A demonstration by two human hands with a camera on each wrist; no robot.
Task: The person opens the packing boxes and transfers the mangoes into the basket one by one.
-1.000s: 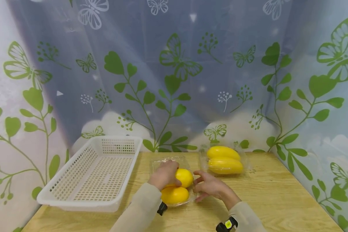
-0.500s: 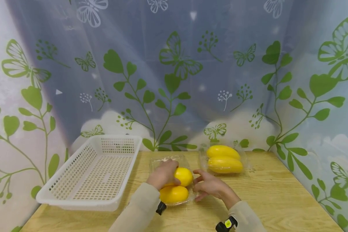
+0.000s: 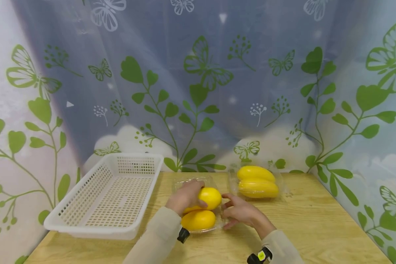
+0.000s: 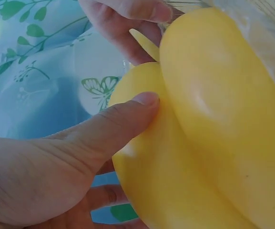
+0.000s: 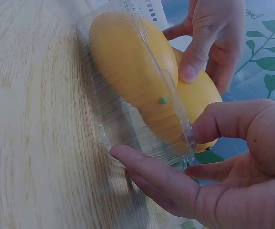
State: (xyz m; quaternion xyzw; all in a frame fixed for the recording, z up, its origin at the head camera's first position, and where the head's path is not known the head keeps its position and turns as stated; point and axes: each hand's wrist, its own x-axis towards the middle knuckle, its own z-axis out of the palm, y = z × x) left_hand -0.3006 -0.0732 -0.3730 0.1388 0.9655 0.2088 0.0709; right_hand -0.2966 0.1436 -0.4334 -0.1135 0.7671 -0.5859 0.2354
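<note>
My left hand grips the farther of two smooth yellow oval fruits, thumb on its near side and fingers round the far side. The second fruit lies right beside it in a clear plastic clamshell box, nearer the person. In the right wrist view, my right hand holds the box's end, its thumb at the rim and fingers along the outside wall. The left wrist view shows the left thumb pressed on the held fruit, partly behind the other fruit.
A white perforated plastic basket stands at the left of the wooden table. Toward the back right sits another clear box with two yellow fruits. A butterfly-patterned curtain hangs behind the table.
The far fruit has risen slightly with my left hand, its thumb now lower on the near side. My right hand keeps its place at the box's end.
</note>
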